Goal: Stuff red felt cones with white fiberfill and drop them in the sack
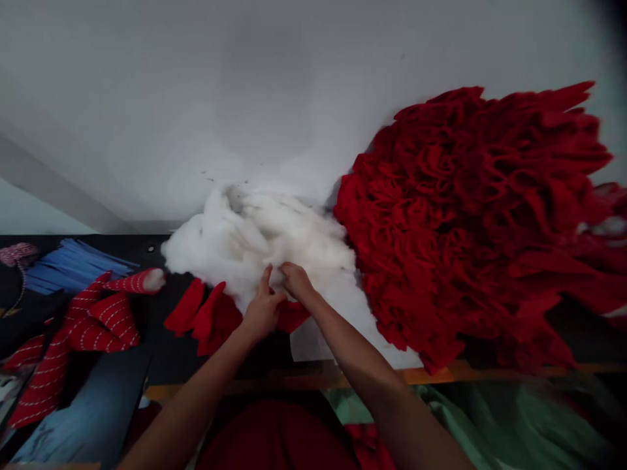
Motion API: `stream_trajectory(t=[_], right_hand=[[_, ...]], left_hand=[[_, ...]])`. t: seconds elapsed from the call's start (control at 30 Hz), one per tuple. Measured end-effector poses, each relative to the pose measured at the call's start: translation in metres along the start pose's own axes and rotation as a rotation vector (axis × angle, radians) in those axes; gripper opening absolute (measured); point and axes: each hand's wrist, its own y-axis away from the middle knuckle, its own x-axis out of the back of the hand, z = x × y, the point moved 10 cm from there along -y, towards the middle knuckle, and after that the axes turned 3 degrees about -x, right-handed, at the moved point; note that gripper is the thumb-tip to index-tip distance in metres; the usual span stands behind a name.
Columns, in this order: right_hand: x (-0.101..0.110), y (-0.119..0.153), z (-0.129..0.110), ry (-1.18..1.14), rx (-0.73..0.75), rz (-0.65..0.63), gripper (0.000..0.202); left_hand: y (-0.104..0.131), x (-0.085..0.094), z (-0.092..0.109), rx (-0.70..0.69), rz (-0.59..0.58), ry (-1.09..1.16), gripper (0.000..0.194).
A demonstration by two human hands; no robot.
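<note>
My left hand (263,308) is closed with its index finger raised, and a small red fabric piece (292,316) sticks out from beside its palm. Close by on the right, my right hand (296,283) has its fingers pinched at the edge of the fluffy white stuffing (264,228). The fingertips partly sink into the white fibres, so the exact grip is hidden. Several more red fabric pieces (215,316) lie on the dark tabletop, left of my left hand.
A tall heap of red fabric pieces (455,215) stands at the right against the pale wall (274,91). At the left lie blue strips (73,264) and red pieces with white stitched stripes (100,323). Green fabric (490,418) hangs below the wooden table edge (465,371).
</note>
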Motion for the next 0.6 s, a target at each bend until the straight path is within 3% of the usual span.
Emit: stream_trajectory(t=[0.1,0.2,0.3,0.37,0.47,0.53,0.6], right_hand=[[0.011,0.006,0.005,-0.075,-0.012,0.02,0.017],[0.019,0.012,0.013,-0.181,-0.059,0.073,0.013],[0.033,0.017,0.015,-0.361,-0.13,0.157,0.007],[0.05,0.019,0.012,-0.656,-0.165,0.23,0.014],[0.086,0.025,0.005,-1.063,-0.157,0.322,0.024],[0.108,0.034,0.01,-1.194,-0.174,0.335,0.027],[0.12,0.05,0.025,-1.367,-0.239,0.339,0.027]], left_hand=[[-0.029,-0.027,-0.023,0.008,-0.071,-0.104,0.01],[-0.042,-0.046,-0.05,0.059,-0.136,-0.249,0.017],[-0.047,-0.053,-0.069,0.114,-0.18,-0.363,0.025],[-0.046,-0.053,-0.074,0.147,-0.195,-0.423,0.027],[-0.032,-0.052,-0.062,0.15,-0.204,-0.483,0.022],[-0.015,-0.047,-0.041,0.107,-0.162,-0.514,0.02],[0.005,-0.032,-0.01,0.012,-0.021,-0.552,0.02]])
